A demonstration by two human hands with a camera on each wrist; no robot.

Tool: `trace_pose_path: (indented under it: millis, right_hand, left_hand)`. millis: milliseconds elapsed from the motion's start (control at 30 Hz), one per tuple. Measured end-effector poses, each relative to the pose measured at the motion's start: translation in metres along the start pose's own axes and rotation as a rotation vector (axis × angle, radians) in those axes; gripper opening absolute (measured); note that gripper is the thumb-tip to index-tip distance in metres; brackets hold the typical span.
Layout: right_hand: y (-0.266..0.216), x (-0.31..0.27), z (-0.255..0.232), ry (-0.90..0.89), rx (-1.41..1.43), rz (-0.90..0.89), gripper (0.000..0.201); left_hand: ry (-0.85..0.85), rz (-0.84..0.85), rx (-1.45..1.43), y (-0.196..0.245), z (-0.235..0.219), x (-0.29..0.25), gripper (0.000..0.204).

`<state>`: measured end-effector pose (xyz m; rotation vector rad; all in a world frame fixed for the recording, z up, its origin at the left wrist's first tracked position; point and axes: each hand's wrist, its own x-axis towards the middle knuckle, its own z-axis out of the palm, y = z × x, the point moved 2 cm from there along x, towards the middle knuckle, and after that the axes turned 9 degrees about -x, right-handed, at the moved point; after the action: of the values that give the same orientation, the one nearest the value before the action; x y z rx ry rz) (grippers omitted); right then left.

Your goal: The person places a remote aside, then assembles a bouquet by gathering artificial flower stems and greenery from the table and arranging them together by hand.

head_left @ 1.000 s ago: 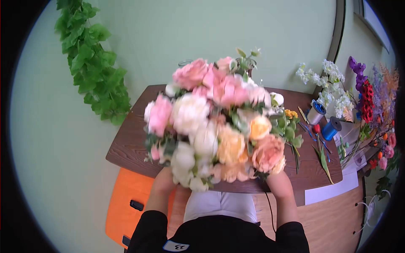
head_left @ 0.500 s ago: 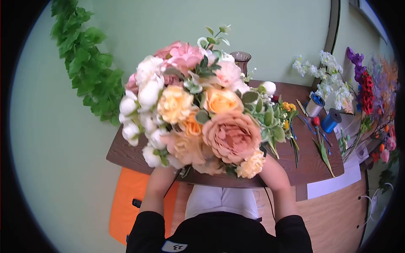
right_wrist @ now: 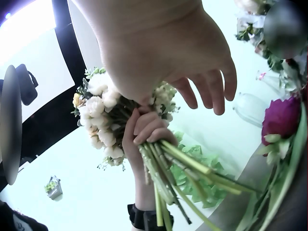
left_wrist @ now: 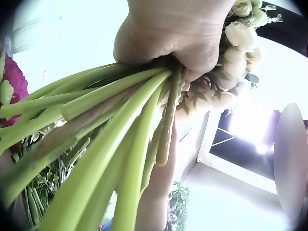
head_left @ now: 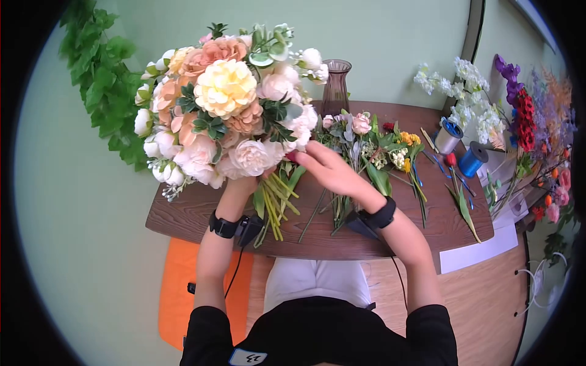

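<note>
A large bouquet (head_left: 226, 88) of white, peach, pink and cream flowers is held tilted above the table's left part. My left hand (head_left: 243, 185) grips its stems just under the blooms; in the right wrist view the fingers of the left hand (right_wrist: 150, 126) curl round the bundle. Green stems (left_wrist: 110, 125) fan out below the fist in the left wrist view. My right hand (head_left: 329, 171) is beside the bouquet's lower right edge, and in the right wrist view the right hand (right_wrist: 168, 53) has its fingers extended. Whether it touches the blooms is unclear.
A glass vase (head_left: 336, 88) stands at the table's back edge. Loose flowers (head_left: 372, 146) lie on the dark table (head_left: 189, 210), with ribbon spools (head_left: 473, 160) and a single red tulip (head_left: 450, 160) to the right. More flowers (head_left: 527, 128) stand at the far right.
The bouquet has moved left and turned, uncovering the vase, the loose flowers and the stems. My right hand has come into view at its right side.
</note>
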<state>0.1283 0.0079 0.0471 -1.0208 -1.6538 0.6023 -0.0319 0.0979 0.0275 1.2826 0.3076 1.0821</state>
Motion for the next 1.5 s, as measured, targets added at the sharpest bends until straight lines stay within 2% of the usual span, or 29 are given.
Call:
trace_pose_path:
  millis: [33,67,100,167,233,300,367,400,433,533,567,633,700,767,900,967,1033,1067,1133,1167,1233,1267,1300,1367,1400,1500]
  right_hand:
    - [0.013,-0.006,-0.012,0.093,-0.278,0.046,0.024]
    - [0.023,-0.012,-0.024,0.133,-0.373,0.141,0.023]
    - [0.033,-0.017,-0.036,0.173,-0.468,0.235,0.023]
    - [0.046,-0.026,-0.060,0.304,-0.884,0.260,0.025]
    - [0.055,-0.035,-0.075,0.289,-1.016,0.398,0.025]
    - [0.068,-0.041,-0.086,0.239,-1.059,0.431,0.033]
    - [0.076,-0.047,-0.088,-0.007,-1.132,0.617,0.043]
    - [0.076,-0.047,-0.086,0.004,-1.177,0.664,0.054]
    - [0.076,-0.047,-0.085,0.006,-1.178,0.665,0.054]
    - [0.065,-0.042,-0.078,-0.215,-1.378,0.785,0.062]
    - [0.060,-0.042,-0.076,-0.214,-1.376,0.784,0.062]
    - [0.053,-0.042,-0.070,-0.403,-1.456,0.748,0.064]
    - [0.056,-0.043,-0.069,-0.392,-1.437,0.699,0.063]
    - [0.068,-0.043,-0.076,-0.164,-1.322,0.610,0.060]
    - [0.061,-0.040,-0.091,0.204,-1.169,0.484,0.054]
    - [0.053,-0.038,-0.098,0.317,-0.933,0.411,0.051]
    - [0.045,-0.039,-0.103,0.427,-0.815,0.317,0.042]
    - [0.043,-0.040,-0.106,0.428,-0.817,0.318,0.042]
    - [0.035,-0.042,-0.110,0.419,-0.942,-0.006,0.032]
    - [0.033,-0.044,-0.112,0.419,-0.942,-0.006,0.032]
    - [0.032,-0.047,-0.115,0.205,-1.097,-0.002,0.026]
    - [0.039,-0.048,-0.118,0.106,-1.148,0.011,0.023]
    - [0.049,-0.052,-0.123,0.108,-1.147,0.011,0.023]
    - [0.068,-0.058,-0.128,-0.065,-1.256,-0.031,0.021]
    - [0.070,-0.062,-0.131,-0.114,-1.265,0.062,0.016]
    - [0.079,-0.070,-0.140,-0.150,-1.305,0.156,0.010]
  left_hand:
    - [-0.112,0.027,-0.088,0.003,-0.006,-0.001,0.027]
    - [-0.224,0.052,-0.177,0.004,-0.009,-0.002,0.023]
    - [-0.223,0.053,-0.178,0.005,-0.008,-0.003,0.023]
    - [-0.176,0.045,-0.206,0.012,-0.005,-0.007,0.026]
    - [-0.129,0.013,-0.171,0.021,0.002,-0.012,0.030]
    - [-0.179,-0.007,-0.214,0.024,0.005,-0.015,0.031]
    - [-0.153,-0.020,-0.282,0.023,0.007,-0.017,0.029]
    - [-0.190,-0.028,-0.292,0.020,0.006,-0.017,0.028]
    - [-0.228,-0.036,-0.302,0.018,0.006,-0.016,0.027]
    - [-0.238,-0.076,-0.327,0.011,0.006,-0.016,0.026]
    - [-0.239,-0.076,-0.325,0.010,0.005,-0.016,0.026]
    - [-0.285,-0.145,-0.376,0.009,0.004,-0.016,0.023]
    - [-0.248,-0.155,-0.343,0.009,0.004,-0.018,0.026]
    - [-0.287,-0.155,-0.426,0.007,0.001,-0.018,0.029]
    - [-0.290,-0.171,-0.402,0.003,-0.006,-0.016,0.033]
    - [-0.290,-0.169,-0.378,0.002,-0.007,-0.016,0.034]
    - [-0.320,-0.176,-0.321,0.005,-0.002,-0.016,0.037]
    - [-0.322,-0.177,-0.322,0.004,-0.002,-0.016,0.037]
    - [-0.391,-0.158,-0.477,0.001,-0.005,-0.017,0.035]
    - [-0.391,-0.158,-0.477,-0.001,-0.007,-0.017,0.035]
    - [-0.274,-0.235,-0.641,-0.005,-0.014,-0.019,0.036]
    - [-0.113,-0.225,-0.469,-0.006,-0.019,-0.022,0.036]
    - [-0.114,-0.225,-0.467,-0.005,-0.018,-0.021,0.036]
    - [-0.092,-0.244,-0.404,-0.001,-0.017,-0.023,0.036]
    - [-0.082,-0.252,-0.372,-0.001,-0.017,-0.030,0.036]
    - [-0.047,-0.271,-0.277,0.003,-0.018,-0.044,0.035]
